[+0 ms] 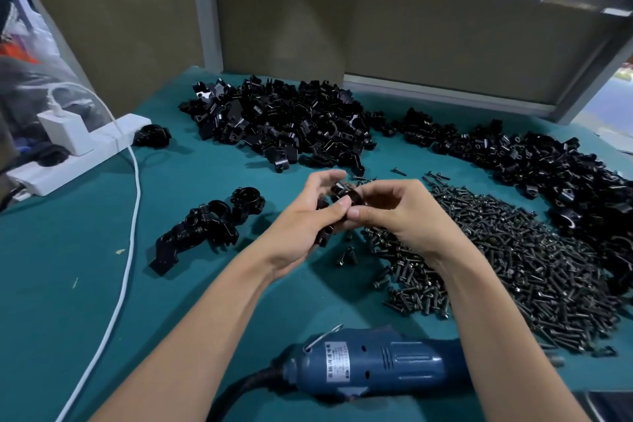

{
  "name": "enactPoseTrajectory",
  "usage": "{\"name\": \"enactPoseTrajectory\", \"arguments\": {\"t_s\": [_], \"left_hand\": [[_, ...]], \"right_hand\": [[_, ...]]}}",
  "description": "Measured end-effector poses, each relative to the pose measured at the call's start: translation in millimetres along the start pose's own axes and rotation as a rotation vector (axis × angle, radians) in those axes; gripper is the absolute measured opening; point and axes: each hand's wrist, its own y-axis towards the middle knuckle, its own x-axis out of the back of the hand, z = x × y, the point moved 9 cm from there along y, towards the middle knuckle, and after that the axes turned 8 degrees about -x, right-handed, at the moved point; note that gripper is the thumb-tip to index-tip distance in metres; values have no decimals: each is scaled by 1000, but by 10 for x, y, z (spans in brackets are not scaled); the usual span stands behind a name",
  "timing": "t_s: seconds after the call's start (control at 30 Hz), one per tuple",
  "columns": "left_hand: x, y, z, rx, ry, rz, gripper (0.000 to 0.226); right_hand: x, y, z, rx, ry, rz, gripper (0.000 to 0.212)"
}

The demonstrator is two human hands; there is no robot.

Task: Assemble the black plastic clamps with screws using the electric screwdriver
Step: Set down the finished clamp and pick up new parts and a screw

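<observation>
Above the middle of the teal table, my left hand (308,216) and my right hand (394,212) together hold black plastic clamp parts (339,189). Fingers of both hands pinch the pieces, and another black piece (323,236) hangs below my left palm. A wide heap of dark screws (513,267) lies under and to the right of my right hand. The blue electric screwdriver (376,367) lies on its side at the near edge, between my forearms, untouched.
Two large heaps of loose black clamp parts sit at the back (284,123) and at the right (548,161). A few joined clamps (202,229) lie at the left. A white power strip (75,151) with a charger and a white cable (126,250) occupy the far left.
</observation>
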Motion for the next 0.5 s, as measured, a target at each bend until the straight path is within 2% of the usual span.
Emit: {"name": "enactPoseTrajectory", "arguments": {"t_s": [0.07, 0.13, 0.2, 0.37, 0.5], "left_hand": [[24, 11, -16, -17, -1, -10, 32], [29, 15, -20, -16, 33, 1, 38], [23, 11, -16, -18, 53, 6, 46], [-1, -9, 5, -4, 79, -11, 47], [-1, -39, -10, 27, 17, -4, 49]], "right_hand": [[56, -10, 18, 19, -45, -76, 8], [83, -19, 39, 45, -76, -135, 23], [97, -31, 61, 61, -75, -166, 28], [-37, -35, 12, 24, -33, -44, 17], [-29, -32, -14, -9, -22, -27, 27]]}}
